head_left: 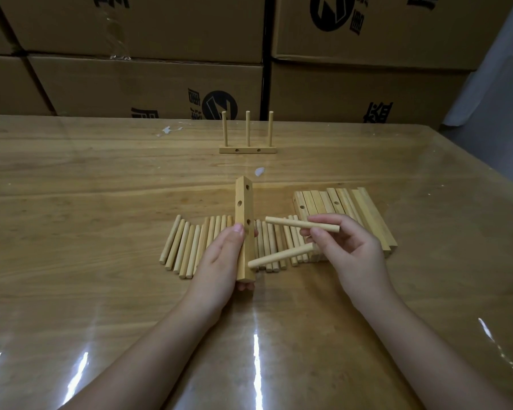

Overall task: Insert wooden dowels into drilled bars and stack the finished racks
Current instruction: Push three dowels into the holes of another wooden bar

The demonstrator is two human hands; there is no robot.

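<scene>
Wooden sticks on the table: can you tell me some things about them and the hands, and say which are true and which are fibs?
1. The left hand holds a drilled bar. True.
2. The right hand holds nothing. False: it holds two dowels.
3. The finished rack at the back has three dowels standing up. True.
4. The loose dowels lie in a box. False: they lie on the table.
5. The spare bars lie left of the loose dowels. False: they lie to the right.
</scene>
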